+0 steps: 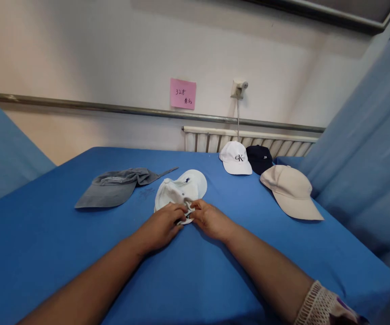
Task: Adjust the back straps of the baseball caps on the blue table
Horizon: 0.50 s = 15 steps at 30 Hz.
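A pale baseball cap [172, 190] with a small dark logo lies on the blue-covered table [181, 280], its brim pointing away and to the right. At its near edge, by the back strap, both my hands meet. My left hand [164, 223] pinches the strap area from the left. From the right, my right hand [210, 219] grips the same edge with thumb and fingers. Fingertips partly hide the strap and whatever fastening it has. Left of it rests a grey cap [110, 188], crumpled at the crown, with a strap sticking out to the right.
Back right are a white cap [235, 158] with black letters, a dark navy cap [259, 158] and a beige cap [291, 192]. Behind the table stand a radiator [211, 141] and a metal rail [120, 108]. Blue curtains [367, 135] hang at both sides. A pink note [183, 94] is on the wall.
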{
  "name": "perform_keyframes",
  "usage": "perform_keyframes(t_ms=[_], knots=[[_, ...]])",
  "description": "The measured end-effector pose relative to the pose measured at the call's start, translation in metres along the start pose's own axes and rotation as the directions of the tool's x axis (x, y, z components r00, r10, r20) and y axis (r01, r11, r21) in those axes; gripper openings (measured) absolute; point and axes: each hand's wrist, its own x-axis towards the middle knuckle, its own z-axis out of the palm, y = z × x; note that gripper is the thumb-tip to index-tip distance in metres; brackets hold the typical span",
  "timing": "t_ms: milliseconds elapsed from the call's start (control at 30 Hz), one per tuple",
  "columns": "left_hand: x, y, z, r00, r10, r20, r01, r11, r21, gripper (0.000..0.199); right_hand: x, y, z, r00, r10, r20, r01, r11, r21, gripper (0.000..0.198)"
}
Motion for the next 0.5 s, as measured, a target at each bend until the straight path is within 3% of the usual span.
perform_keyframes(t_ms=[133,267,333,500], knots=[[-0.002,-0.002,-0.005,0.982,-0.164,0.089,0.181,0.956,-0.229,0.019,-0.002,0.003,0.002,1.000,-0.024,0.005,0.024,1.000,0.011,0.020],[0.008,-0.007,0.006,0.888,-0.459,0.028,0.431,0.810,-0.398,0.029,-0.002,0.001,0.000,1.000,-0.024,-0.017,0.024,1.000,0.011,0.019],[0.011,-0.010,0.015,0.846,-0.532,-0.015,0.474,0.766,-0.435,0.030,-0.002,-0.002,-0.001,0.999,-0.008,-0.045,0.008,1.000,0.002,0.020],[0.014,-0.008,0.022,0.797,-0.604,-0.014,0.471,0.636,-0.611,0.035,-0.003,-0.006,-0.004,0.986,-0.074,-0.149,0.071,0.997,-0.021,0.025]])
